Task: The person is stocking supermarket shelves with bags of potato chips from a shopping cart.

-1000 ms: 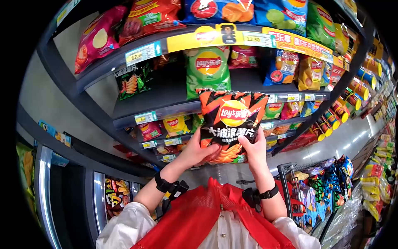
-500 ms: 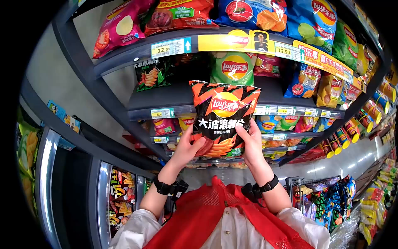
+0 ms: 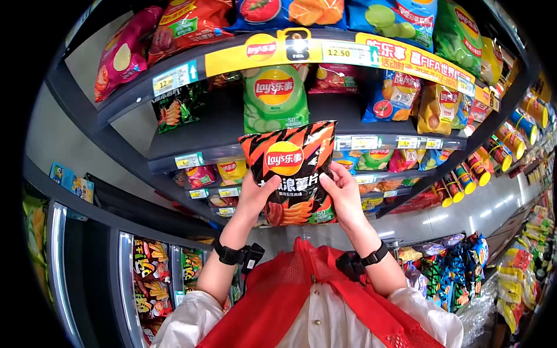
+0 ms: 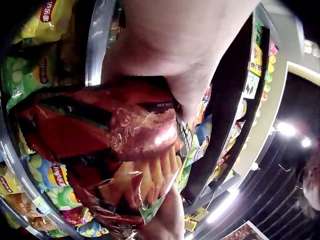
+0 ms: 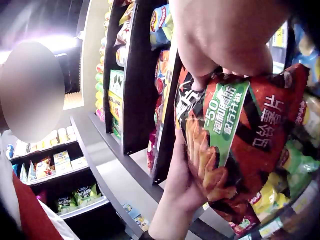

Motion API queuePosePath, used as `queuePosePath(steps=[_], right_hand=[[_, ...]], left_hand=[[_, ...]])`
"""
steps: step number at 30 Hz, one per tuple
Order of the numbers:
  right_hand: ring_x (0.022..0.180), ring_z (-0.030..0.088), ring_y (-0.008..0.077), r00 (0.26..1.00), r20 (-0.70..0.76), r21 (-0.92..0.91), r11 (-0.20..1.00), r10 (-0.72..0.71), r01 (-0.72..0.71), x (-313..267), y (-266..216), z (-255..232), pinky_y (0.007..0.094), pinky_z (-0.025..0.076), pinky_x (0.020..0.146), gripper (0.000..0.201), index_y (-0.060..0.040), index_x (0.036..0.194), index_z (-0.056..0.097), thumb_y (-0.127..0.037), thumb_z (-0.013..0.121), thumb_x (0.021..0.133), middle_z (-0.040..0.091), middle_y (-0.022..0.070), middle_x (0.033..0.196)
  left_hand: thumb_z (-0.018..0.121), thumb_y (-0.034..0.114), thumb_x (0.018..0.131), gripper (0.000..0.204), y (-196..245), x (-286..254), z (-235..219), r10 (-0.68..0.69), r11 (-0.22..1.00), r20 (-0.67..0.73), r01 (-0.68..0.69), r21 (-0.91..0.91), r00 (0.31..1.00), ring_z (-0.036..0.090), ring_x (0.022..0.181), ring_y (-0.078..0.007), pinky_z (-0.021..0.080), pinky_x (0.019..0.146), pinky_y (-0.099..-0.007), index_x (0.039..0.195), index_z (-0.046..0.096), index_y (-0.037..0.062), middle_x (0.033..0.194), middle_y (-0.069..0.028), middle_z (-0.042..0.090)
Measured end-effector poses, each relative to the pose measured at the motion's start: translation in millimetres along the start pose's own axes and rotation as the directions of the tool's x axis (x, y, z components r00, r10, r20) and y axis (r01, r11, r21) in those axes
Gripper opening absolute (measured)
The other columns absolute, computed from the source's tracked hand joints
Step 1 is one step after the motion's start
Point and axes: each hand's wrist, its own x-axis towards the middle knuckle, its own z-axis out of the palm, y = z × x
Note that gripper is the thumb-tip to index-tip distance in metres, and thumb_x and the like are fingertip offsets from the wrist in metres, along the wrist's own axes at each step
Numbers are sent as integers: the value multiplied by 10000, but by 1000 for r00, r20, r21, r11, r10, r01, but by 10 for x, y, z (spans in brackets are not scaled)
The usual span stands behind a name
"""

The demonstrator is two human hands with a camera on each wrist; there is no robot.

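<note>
A black and orange bag of Lay's chips (image 3: 299,197) is held up in front of the body, its printed front facing the head camera. My left hand (image 3: 253,194) grips its left side, with the thumb across the front. On the right side my right hand (image 3: 343,194) holds it the same way, fingers partly hidden behind. The left wrist view shows the lower part of the chip bag (image 4: 135,145) with pictures of meat and wavy chips. In the right wrist view the bag (image 5: 235,140) has a green label, and both hands touch it.
Behind the bag, a green chip bag (image 3: 275,98) stands on the dark shelf (image 3: 214,119), with a small black bag (image 3: 177,110) to its left. Larger bags fill the shelf above. At right, a heap of chip bags (image 3: 447,272) sits low beside me; canisters (image 3: 464,177) line the shelf edge.
Both hands keep their grip on the chip bag, which has shifted left in the head view and tilts a little differently. The head view has swung, moving the shelves right, then back left.
</note>
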Motion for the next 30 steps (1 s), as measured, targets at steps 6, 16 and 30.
queuePosePath(steps=[6, 16, 30], right_hand=[[1007, 523, 134, 994, 16, -153, 982, -110, 111, 44, -210, -271, 253, 413, 868, 382, 28, 1200, 402, -16, 528, 841, 550, 109, 1104], [812, 556, 297, 710, 534, -688, 251, -459, 680, -7, -587, -332, 381, 439, 745, 254, -27, 898, 586, -137, 674, 686, 600, 117, 850], [655, 552, 77, 968, 131, -448, 859, -213, 250, -35, -431, -382, 217, 454, 622, 106, 14, 763, 576, -36, 666, 739, 608, 45, 714]], left_hand=[[593, 209, 836, 407, 20, 34, 247, -19, 993, -5, 18, -116, 1000, 502, 1001, -124, 383, 876, -260, 1156, 451, 3, 1117, -50, 535], [741, 254, 634, 574, -144, -152, 735, 179, 513, 302, -351, 783, 936, 569, 917, -323, 469, 764, -375, 1109, 489, 52, 1016, -146, 580], [745, 313, 618, 673, -320, -407, 792, 109, 622, 232, -249, 742, 967, 571, 935, -320, 462, 790, -365, 1160, 437, 58, 1048, -145, 573]])
